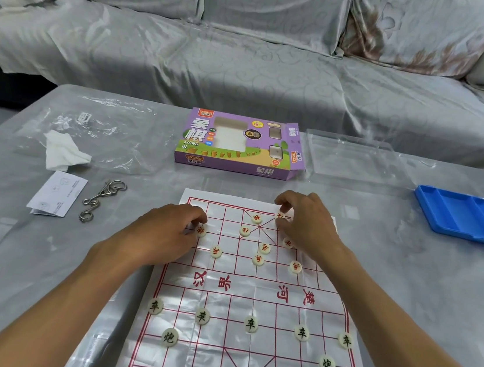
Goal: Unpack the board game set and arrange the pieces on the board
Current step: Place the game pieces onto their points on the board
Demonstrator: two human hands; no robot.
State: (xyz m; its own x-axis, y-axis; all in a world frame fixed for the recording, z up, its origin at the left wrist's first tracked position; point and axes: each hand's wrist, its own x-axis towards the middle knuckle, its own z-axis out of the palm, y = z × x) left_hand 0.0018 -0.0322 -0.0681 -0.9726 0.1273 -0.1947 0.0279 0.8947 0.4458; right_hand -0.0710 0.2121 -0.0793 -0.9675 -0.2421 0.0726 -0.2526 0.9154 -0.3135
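A white sheet board (250,300) with red grid lines lies on the table in front of me. Several round cream pieces with black characters (250,324) stand on its near half. Red-lettered pieces (258,259) sit scattered on the far half. My left hand (164,231) reaches to the far left of the grid and pinches a red-lettered piece (200,230) with its fingertips. At the far right of the grid my right hand (306,221) has curled fingers round another red-lettered piece (280,216). One more red piece (287,243) peeks out beneath its palm.
The purple game box (236,143) lies open behind the board. A clear plastic lid (353,160) and a blue tray (465,215) are at the right. At the left lie a plastic bag (95,128), a tissue (61,152), a leaflet (56,194) and a metal wire puzzle (100,201).
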